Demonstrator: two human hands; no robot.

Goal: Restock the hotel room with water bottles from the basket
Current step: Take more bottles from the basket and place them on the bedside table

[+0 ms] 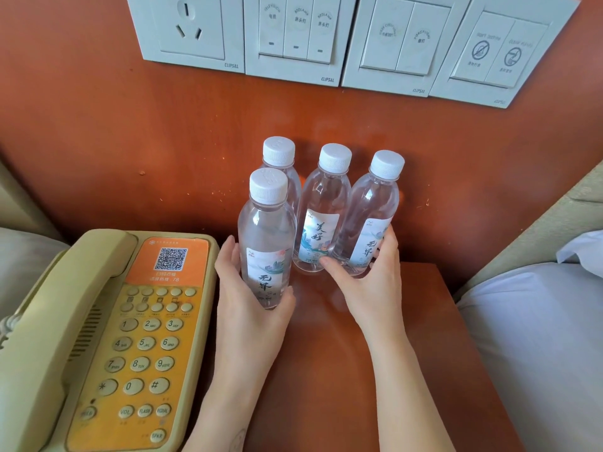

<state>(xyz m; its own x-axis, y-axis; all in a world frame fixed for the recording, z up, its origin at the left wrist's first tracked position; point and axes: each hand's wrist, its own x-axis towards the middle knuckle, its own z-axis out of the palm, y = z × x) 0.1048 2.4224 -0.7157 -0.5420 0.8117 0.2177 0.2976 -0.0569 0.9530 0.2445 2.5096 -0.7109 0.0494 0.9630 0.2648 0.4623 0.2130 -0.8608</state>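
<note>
Several clear water bottles with white caps stand on a reddish wooden nightstand (375, 370). My left hand (251, 308) grips the front-left bottle (267, 243) around its lower body. My right hand (368, 282) holds the right bottle (372, 220) near its base, with the thumb touching the middle bottle (321, 223). A further bottle (280, 164) stands behind the front-left one, partly hidden. No basket is in view.
A beige and orange telephone (107, 337) fills the nightstand's left side. White socket and switch panels (293, 37) line the wooden wall above. White bedding (538, 337) lies to the right, a pillow (23, 256) at the left.
</note>
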